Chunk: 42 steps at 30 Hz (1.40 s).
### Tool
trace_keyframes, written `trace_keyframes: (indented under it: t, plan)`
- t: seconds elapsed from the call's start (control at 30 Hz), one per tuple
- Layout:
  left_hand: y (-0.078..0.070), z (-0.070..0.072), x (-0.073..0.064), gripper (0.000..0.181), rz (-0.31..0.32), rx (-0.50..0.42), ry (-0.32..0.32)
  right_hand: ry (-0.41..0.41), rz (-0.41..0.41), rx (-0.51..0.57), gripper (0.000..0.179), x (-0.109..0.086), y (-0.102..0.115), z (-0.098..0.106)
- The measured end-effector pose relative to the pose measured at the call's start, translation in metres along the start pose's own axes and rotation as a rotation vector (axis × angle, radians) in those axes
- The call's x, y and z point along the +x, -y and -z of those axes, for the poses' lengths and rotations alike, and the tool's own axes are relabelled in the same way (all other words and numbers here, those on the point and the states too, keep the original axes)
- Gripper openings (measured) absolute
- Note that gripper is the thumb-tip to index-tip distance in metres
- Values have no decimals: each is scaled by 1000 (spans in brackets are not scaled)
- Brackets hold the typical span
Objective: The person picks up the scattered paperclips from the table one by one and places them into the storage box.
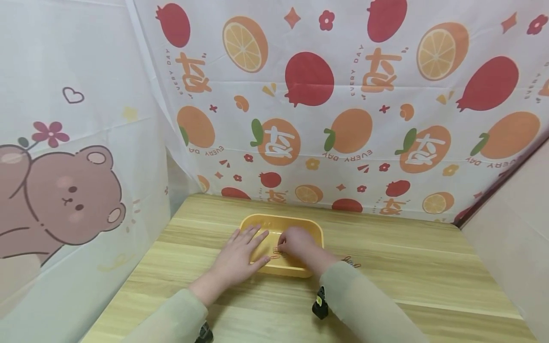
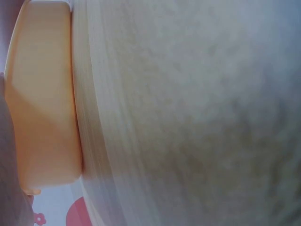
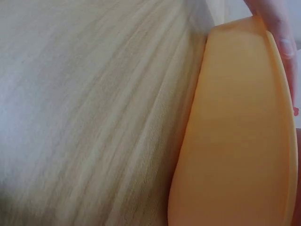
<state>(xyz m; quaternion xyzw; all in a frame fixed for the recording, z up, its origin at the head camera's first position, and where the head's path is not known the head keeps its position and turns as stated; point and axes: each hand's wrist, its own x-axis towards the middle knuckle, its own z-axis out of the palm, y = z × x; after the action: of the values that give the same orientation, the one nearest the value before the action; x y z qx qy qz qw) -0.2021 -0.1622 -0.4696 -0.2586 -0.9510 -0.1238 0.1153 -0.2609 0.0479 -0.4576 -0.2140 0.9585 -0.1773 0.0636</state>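
A yellow plastic tray (image 1: 285, 272) rests on the wooden table. My left hand (image 1: 236, 257) lies over its left rim, fingers spread and fairly straight, with the thumb reaching inside. Inside the tray, my right hand (image 1: 298, 242) has its fingers curled, and the thumb and forefinger pinch at a small red paper clip (image 1: 276, 250). Another reddish paper clip (image 1: 275, 257) lies near the left thumb tip. Both wrist views look at the tray's outer wall (image 2: 44, 94), and in the right wrist view part of the left hand (image 3: 277, 28) shows over the rim.
More paper clips (image 1: 351, 262) lie on the table right of the tray, partly behind the right sleeve (image 1: 364, 295). Fruit-printed white cloth (image 1: 309, 124) hangs behind the wooden table (image 1: 407, 281); a bear-printed cloth (image 1: 77, 190) hangs at the left.
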Motion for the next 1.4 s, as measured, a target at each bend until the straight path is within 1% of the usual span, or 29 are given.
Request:
trace_keyframes:
  t: [0.13, 0.33, 0.6, 0.83, 1.13, 1.3, 1.4]
  plan:
    - [0, 1, 0, 71, 7, -4, 6, -3, -13, -36, 13, 1, 4, -2]
    - [0, -2, 1, 70, 4, -9, -15, -1, -22, -63, 14, 2, 6, -7]
    - [-1, 0, 1, 70, 13, -19, 4, -6, -33, 1, 10, 1, 6, -5]
    - [-2, 1, 1, 70, 3, -10, 4, -30, -33, 51, 10, 0, 4, -3]
    - [-1, 1, 1, 71, 11, -16, 13, -113, 3, 81, 14, -7, 5, 4]
    - [-1, 2, 1, 72, -3, 19, 17, -184, 5, 142, 16, -12, 3, 9]
    - [-1, 2, 1, 72, -9, 23, 21, -230, -3, 175, 18, -19, 1, 14]
